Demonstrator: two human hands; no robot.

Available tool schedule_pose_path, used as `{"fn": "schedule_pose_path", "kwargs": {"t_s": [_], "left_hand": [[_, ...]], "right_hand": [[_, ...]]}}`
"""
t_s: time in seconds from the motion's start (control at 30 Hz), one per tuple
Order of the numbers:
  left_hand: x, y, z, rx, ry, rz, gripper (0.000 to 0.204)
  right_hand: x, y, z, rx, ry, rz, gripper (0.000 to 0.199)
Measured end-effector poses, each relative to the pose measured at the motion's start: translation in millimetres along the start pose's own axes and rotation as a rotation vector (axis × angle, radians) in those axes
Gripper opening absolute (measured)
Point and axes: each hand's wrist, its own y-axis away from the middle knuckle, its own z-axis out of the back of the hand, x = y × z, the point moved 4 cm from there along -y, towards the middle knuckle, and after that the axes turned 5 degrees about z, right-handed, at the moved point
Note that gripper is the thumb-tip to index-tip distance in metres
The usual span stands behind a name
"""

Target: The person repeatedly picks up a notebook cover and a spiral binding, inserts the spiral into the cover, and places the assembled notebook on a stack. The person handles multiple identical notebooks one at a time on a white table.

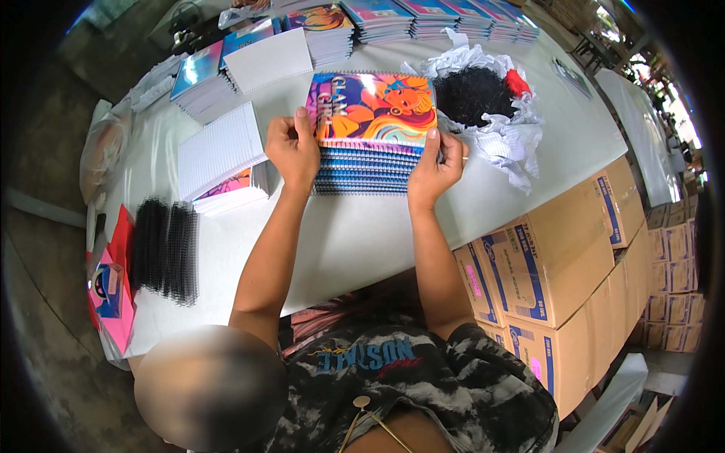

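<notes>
Pale, smooth sheeting covers a long worktable (362, 241) above a grey concrete floor (45, 234), with brown cardboard cartons (563, 264) stacked beside it at four o'clock from the middle of the work. Both hands grasp a landscape spiral-bound notebook (377, 109), which lies at the centre of that clock, its cover a bright illustration in orange, purple and yellow. Its left edge is pinched by the left hand (293, 149), thumb raised along the side and fingers curled in. At the lower right corner, the right hand (438, 167) grips with its thumb on the cover; a ring shows on one finger. Just below, at six o'clock, a stack of similar notebooks (370, 172) shows rows of blue coil edges; whether the held one rests on it or is slightly lifted, I cannot tell.

Crumpled ruled paper (506, 155) sits at three o'clock, nested around a tangled black mass (472, 94) with a red scrap (517, 83) at its side. Further notebook piles (377, 21) line the far edge toward one o'clock. Near nine o'clock lie ruled sheets (219, 147); at eight, loose black binding coils (166, 253) beside a pink-and-red packet (115, 302).
</notes>
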Motion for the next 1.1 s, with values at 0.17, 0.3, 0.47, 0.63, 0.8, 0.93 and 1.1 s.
{"fn": "schedule_pose_path", "kwargs": {"t_s": [0.17, 0.3, 0.47, 0.63, 0.8, 0.93, 1.1], "left_hand": [[-3, -2, 1, 0.166, -0.059, 0.096, 0.035], [-28, -34, 12, 0.306, -0.463, -0.082, 0.025], [0, -140, -1, 0.294, -0.598, -0.305, 0.035], [70, -220, -57, 0.390, -0.870, -0.368, 0.055], [110, -238, -79, 0.292, -1.043, -0.435, 0.055], [85, -243, -59, 0.404, -0.924, -0.462, 0.027], [-10, -176, 80, 0.325, -0.826, -0.402, 0.020]], "right_hand": [[1, -2, 4, 0.014, 0.103, 0.084, 0.016], [4, 1, 20, 0.053, 0.039, 0.050, 0.013], [26, 57, 68, 0.268, 0.101, -0.088, 0.031], [40, 94, 59, 0.658, 0.310, -0.109, 0.045], [37, 94, 62, 0.569, 0.287, -0.073, 0.047], [39, 92, 64, 0.575, 0.302, -0.086, 0.043], [40, 95, 66, 0.579, 0.296, -0.063, 0.040]]}}
